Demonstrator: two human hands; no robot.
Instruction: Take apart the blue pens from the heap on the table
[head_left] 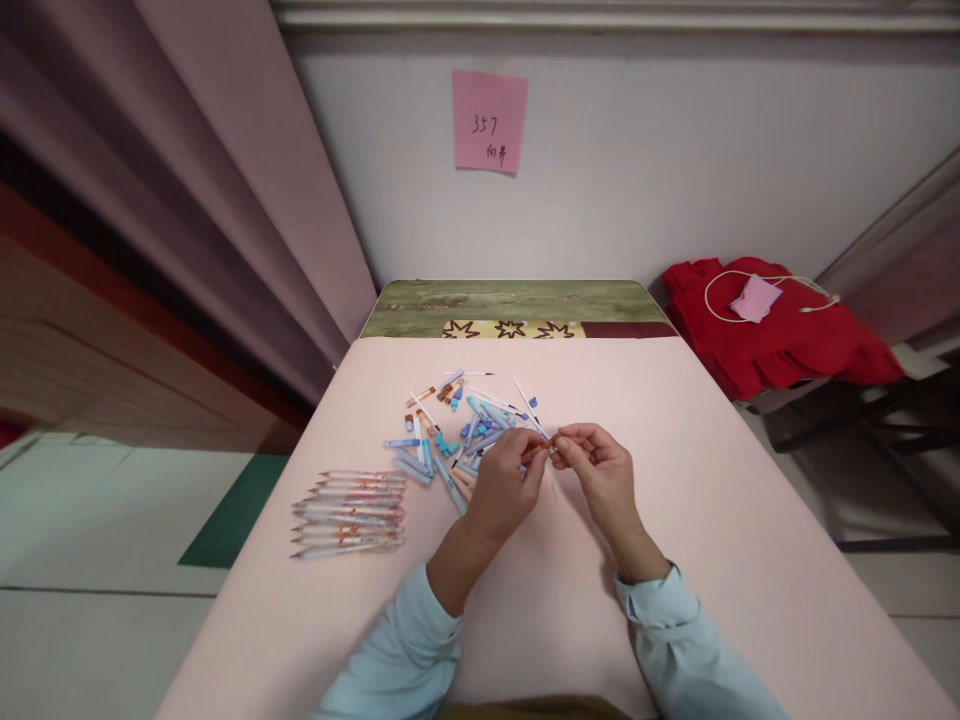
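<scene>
My left hand (507, 490) and my right hand (596, 468) meet over the middle of the pink table (750, 560). Their fingertips pinch a small orange pen part (552, 441) between them. A thin white refill (529, 408) sticks up and away from that pinch. Just beyond my hands lies a loose pile of pen parts (457, 430): blue barrels, orange caps, white refills. To the left, near the table's edge, several assembled pens (349, 512) lie side by side in a neat row.
A green patterned cloth (517, 305) covers the table's far end against the wall. A pink note (489, 120) hangs on the wall. At right, a red garment (780, 335) with a white cable and a pink slip lies on a stand. A curtain hangs at left.
</scene>
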